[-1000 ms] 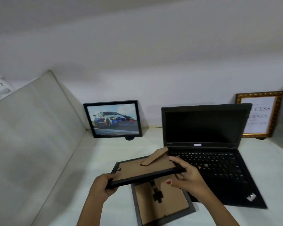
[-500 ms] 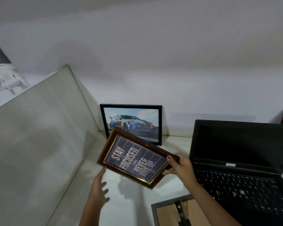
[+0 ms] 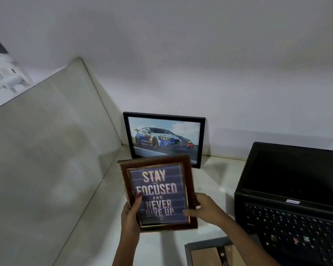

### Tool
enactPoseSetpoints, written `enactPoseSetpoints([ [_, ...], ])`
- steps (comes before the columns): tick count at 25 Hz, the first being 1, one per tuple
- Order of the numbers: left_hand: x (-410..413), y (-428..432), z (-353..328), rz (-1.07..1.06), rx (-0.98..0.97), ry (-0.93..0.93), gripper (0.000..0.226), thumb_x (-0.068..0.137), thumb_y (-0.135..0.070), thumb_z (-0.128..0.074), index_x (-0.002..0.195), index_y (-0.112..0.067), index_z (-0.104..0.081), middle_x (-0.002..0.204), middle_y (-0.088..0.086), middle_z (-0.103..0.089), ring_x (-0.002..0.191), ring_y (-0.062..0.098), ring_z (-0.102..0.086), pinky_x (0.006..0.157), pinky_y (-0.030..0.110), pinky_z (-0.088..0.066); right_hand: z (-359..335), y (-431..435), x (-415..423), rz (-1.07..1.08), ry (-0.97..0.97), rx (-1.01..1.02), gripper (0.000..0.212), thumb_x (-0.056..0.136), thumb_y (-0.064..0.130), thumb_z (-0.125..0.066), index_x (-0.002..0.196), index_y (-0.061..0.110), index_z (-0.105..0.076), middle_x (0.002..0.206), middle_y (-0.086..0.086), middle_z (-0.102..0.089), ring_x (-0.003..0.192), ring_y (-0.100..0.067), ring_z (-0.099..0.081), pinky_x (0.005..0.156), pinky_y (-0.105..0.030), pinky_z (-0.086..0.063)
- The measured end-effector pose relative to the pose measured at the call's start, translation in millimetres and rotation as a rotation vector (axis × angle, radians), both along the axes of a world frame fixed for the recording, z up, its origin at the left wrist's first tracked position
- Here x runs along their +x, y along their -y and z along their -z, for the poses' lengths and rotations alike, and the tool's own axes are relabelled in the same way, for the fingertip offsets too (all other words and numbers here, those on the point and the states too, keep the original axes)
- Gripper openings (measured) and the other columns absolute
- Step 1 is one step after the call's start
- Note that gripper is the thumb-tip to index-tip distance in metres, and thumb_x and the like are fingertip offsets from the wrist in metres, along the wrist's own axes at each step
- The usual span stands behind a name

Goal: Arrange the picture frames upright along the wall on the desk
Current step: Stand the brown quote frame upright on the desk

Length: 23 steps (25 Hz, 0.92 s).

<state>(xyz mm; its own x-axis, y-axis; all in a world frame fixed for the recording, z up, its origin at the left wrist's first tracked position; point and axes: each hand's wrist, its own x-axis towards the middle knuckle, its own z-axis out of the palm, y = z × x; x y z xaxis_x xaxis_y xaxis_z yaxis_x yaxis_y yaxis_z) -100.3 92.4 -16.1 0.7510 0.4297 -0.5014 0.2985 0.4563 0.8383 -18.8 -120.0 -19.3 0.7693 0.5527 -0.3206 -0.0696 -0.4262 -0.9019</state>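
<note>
I hold a brown frame (image 3: pixel 156 191) with the words "Stay focused and never give up" upright and facing me, above the desk (image 3: pixel 215 181). My left hand (image 3: pixel 130 214) grips its lower left edge, thumb on the glass. My right hand (image 3: pixel 206 208) grips its lower right edge. Behind it a black frame with a racing car picture (image 3: pixel 164 137) stands upright against the wall in the corner. A grey frame (image 3: pixel 208 250) lies face down on the desk at the bottom, its cardboard back showing.
An open black laptop (image 3: pixel 296 198) fills the right side of the desk. A pale partition panel (image 3: pixel 46 150) runs along the left edge. The white wall (image 3: pixel 200 73) closes the back of the desk.
The brown frame has turned from face down and tilted to upright, facing me. My left hand, free half a second ago, now grips its left edge. The view has shifted left.
</note>
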Motion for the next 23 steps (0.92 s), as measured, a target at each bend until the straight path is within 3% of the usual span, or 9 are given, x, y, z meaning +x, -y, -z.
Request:
enactPoseSetpoints([
  [3,-2.6,-8.3,-4.3,0.193,0.192,0.075,0.075,0.040,-0.054,-0.078,0.097,-0.009,-0.063,0.072,-0.003,-0.078,0.069,0.016,-0.073,0.058,0.024,-0.058,-1.8,-9.1,-2.1,0.165,-0.058,0.137,0.029,0.073,0.004,-0.071,0.090,0.027,-0.063,0.097,0.002,-0.069,0.095,-0.015,-0.065,0.087,-0.032,-0.054],
  [5,-5.0,-18.0,-1.3,0.322,0.164,0.093,0.092,0.024,-0.076,-0.072,0.096,-0.020,-0.064,0.074,-0.012,-0.077,0.076,0.008,-0.072,0.064,0.018,-0.056,0.4,-6.5,-0.2,0.201,-0.083,0.140,0.033,0.074,-0.001,-0.068,0.083,0.030,-0.063,0.089,0.009,-0.067,0.088,-0.007,-0.064,0.078,-0.021,-0.055],
  [7,-6.8,-27.0,1.1,0.386,-0.022,0.091,0.097,0.019,-0.086,-0.061,0.094,-0.026,-0.073,0.088,-0.006,-0.078,0.088,0.015,-0.071,0.072,0.025,-0.058,2.5,-4.6,2.1,0.176,-0.107,0.122,0.034,0.074,-0.003,-0.067,0.082,0.030,-0.063,0.089,0.009,-0.067,0.087,-0.006,-0.063,0.074,-0.017,-0.054],
  [9,-2.0,-32.9,-0.1,0.429,-0.239,0.083,0.103,0.018,-0.088,-0.058,0.094,-0.020,-0.075,0.102,0.008,-0.075,0.098,0.029,-0.068,0.077,0.038,-0.059,3.0,-5.4,5.8,0.141,-0.110,0.115,0.032,0.073,-0.002,-0.068,0.084,0.028,-0.064,0.092,0.003,-0.069,0.090,-0.013,-0.065,0.081,-0.024,-0.054],
  [13,18.5,-34.9,-0.1,0.433,-0.375,0.096,0.101,0.020,-0.078,-0.070,0.093,-0.009,-0.074,0.099,0.017,-0.074,0.091,0.034,-0.069,0.070,0.045,-0.059,2.7,-13.8,16.7,0.060,-0.060,0.029,0.027,0.071,0.003,-0.070,0.089,0.022,-0.062,0.107,-0.013,-0.069,0.100,-0.025,-0.063,0.092,-0.039,-0.050],
  [17,31.4,-29.7,-3.2,0.360,-0.297,0.203,0.077,0.035,-0.074,-0.068,0.085,-0.015,-0.077,0.089,0.008,-0.077,0.083,0.026,-0.072,0.066,0.039,-0.060,5.5,-15.5,22.2,0.069,-0.042,-0.014,0.028,0.075,0.009,-0.067,0.102,0.017,-0.061,0.114,-0.012,-0.067,0.105,-0.025,-0.060,0.095,-0.042,-0.048],
  [19,35.3,-24.5,-5.7,0.232,-0.166,0.146,0.055,0.065,-0.066,-0.057,0.078,-0.016,-0.076,0.077,0.004,-0.078,0.074,0.023,-0.073,0.062,0.036,-0.060,7.7,-15.5,21.8,0.098,-0.026,-0.041,0.031,0.078,0.011,-0.065,0.109,0.013,-0.058,0.116,-0.011,-0.065,0.107,-0.025,-0.059,0.096,-0.041,-0.047],
  [21,36.0,-18.8,-1.6,0.093,-0.029,0.044,0.051,0.092,-0.045,-0.029,0.081,-0.016,-0.070,0.067,-0.002,-0.077,0.072,0.025,-0.070,0.073,0.040,-0.058,7.8,-15.7,17.6,0.148,-0.022,-0.054,0.034,0.080,0.013,-0.064,0.113,0.013,-0.054,0.118,-0.009,-0.064,0.108,-0.026,-0.058,0.095,-0.039,-0.046],
  [23,30.9,-9.1,-1.7,-0.024,0.046,0.004,0.048,0.095,-0.040,-0.024,0.088,-0.017,-0.065,0.067,-0.005,-0.076,0.081,0.027,-0.065,0.084,0.043,-0.049,6.0,-16.7,12.7,0.182,-0.004,-0.048,0.041,0.080,0.014,-0.064,0.118,0.013,-0.048,0.119,-0.009,-0.062,0.110,-0.025,-0.056,0.093,-0.037,-0.045],
])
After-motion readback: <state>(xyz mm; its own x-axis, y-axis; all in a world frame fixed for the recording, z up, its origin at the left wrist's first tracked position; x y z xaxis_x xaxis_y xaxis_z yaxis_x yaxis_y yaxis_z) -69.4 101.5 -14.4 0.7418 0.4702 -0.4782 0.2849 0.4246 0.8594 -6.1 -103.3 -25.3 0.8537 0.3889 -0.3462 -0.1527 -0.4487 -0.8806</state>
